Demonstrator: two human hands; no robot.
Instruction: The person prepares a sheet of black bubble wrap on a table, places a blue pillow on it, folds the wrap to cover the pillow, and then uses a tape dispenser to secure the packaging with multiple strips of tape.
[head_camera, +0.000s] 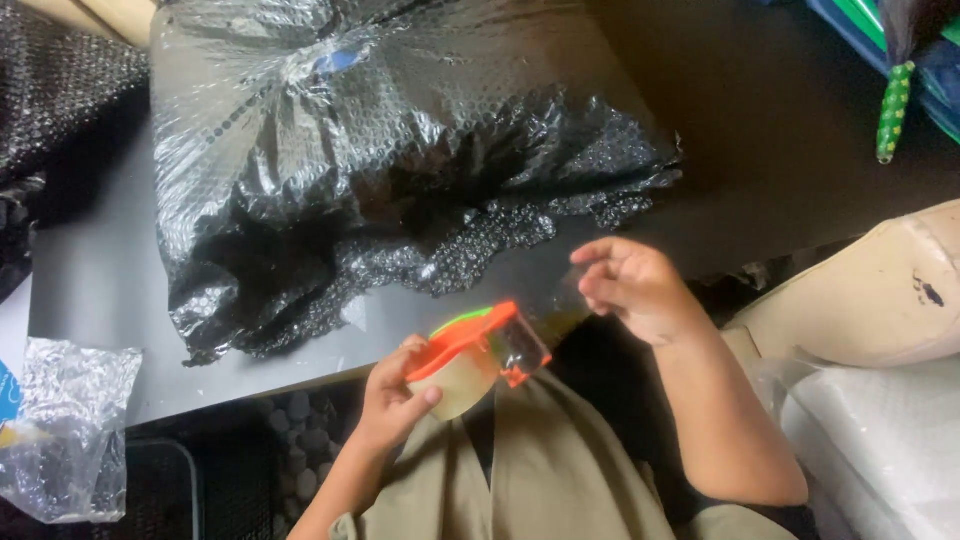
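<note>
**Tape pulled between my two hands**

Tape dispenser, orange with a pale roll inside, sits in my left hand; the fingers wrap round its back and the thumb presses on the roll's side, so that hand is closed on it. From its cutter end a strip of clear tape runs up and to the right to my right hand, whose curled fingers seem to pinch the free end, though I cannot see the pinch itself clearly. Both hands hang just off the near edge of the desk, above my lap.

Beyond them, on the desk, lies the big bundle wrapped in black bubble wrap, close to my right hand but not touching it. A crumpled clear plastic bag sits at the far left.

To do this well, I judge that I should keep the strip taut and flat between the hands, hold the dispenser steady with the thumb braking the roll, and keep the sticky side clear of my fingers and of the wrap's loose edge until the strip is long enough.
</note>
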